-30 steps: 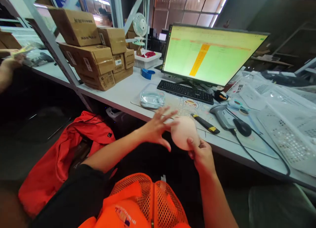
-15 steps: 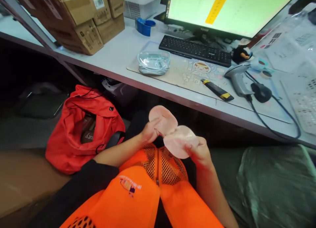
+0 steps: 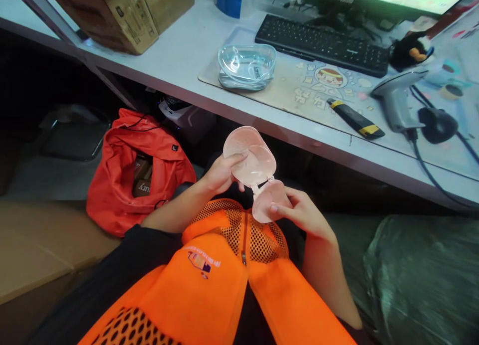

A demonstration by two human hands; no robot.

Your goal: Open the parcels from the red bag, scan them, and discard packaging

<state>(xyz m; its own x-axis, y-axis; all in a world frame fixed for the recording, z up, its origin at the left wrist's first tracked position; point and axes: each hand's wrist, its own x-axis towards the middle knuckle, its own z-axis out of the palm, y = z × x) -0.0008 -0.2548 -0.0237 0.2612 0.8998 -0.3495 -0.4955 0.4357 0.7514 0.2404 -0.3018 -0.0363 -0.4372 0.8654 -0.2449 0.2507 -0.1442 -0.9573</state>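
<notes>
Above my lap I hold a pale pink, see-through hinged plastic case point(image 3: 254, 160), folded open into two rounded halves. My left hand point(image 3: 220, 174) pinches the larger upper half, its thumb lying on the inner face. Around the smaller lower half my right hand point(image 3: 305, 213) is closed, thumb in front and fingers behind. Narrow hinge tabs link the halves between my hands. On the desk beyond lies a clear bluish pouch or case point(image 3: 247, 66) with a rounded rim; its contents are hard to make out.
The desk point(image 3: 179, 81) carries a keyboard point(image 3: 322, 45), a black-and-yellow utility knife point(image 3: 355, 118), a corded barcode scanner point(image 3: 398, 100), a blue tape dispenser point(image 3: 232, 0) and cardboard boxes point(image 3: 130, 21). A red bag point(image 3: 112, 185) with boxes inside stands at my left.
My view has tilted down and come nearer the desk. The pink case has turned in my hands, showing its hinge, with the upper half now facing me more.
</notes>
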